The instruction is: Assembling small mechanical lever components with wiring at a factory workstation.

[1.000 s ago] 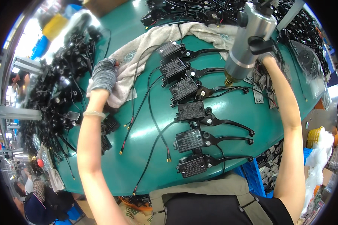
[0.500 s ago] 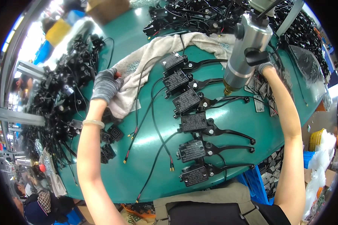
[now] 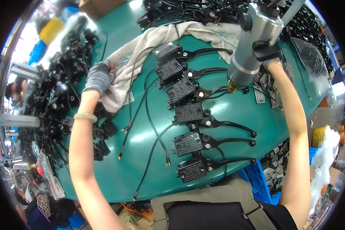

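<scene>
Several black brake lever assemblies with rectangular reservoir caps form a row down the middle of the table, levers pointing right and cables trailing left. My left hand, in a grey glove with bare fingertips, rests at the left part of a crumpled whitish towel, beside small silvery screws. Its fingers are curled in; whatever they hold is hidden. My right hand reaches behind a silver power screwdriver, by a pile of grey metal plates. The tool hides its fingers. The screwdriver's brass-coloured tip hangs over the levers.
Black assemblies and cables heap up at the left and along the far edge. Small square black parts lie near my left forearm. A blue crate of grey plates stands at the near right edge. A clear plastic bag lies far right.
The whole view has shifted, so the table and parts sit a little higher and further left. My left hand stays by the screws; my right hand is still behind the screwdriver.
</scene>
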A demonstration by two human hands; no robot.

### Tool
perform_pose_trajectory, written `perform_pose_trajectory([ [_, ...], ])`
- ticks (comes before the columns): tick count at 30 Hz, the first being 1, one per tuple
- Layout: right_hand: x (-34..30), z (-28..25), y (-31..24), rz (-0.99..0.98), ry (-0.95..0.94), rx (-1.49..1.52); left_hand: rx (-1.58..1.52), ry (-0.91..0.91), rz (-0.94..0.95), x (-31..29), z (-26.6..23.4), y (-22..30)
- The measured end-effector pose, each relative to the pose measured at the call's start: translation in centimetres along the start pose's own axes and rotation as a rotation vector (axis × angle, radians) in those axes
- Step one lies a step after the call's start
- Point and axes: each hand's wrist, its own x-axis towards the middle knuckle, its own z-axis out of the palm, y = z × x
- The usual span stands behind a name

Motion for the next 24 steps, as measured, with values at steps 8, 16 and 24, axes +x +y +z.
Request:
perform_pose_trajectory([
  [8,1.0,2.0,2.4,0.002,0.018,-0.189,-1.061,-0.091,-0.031,-3.7,-3.3,6.5],
  [16,-0.6,0.1,-0.5,-0.085,0.064,-0.243,-1.421,-0.328,-0.102,-5.0,-3.4,10.6],
  [24,-1.1,-1.9,-1.8,-0.153,-0.05,-0.136,-1.292,-0.488,-0.151,-3.9,-4.6,11.8],
])
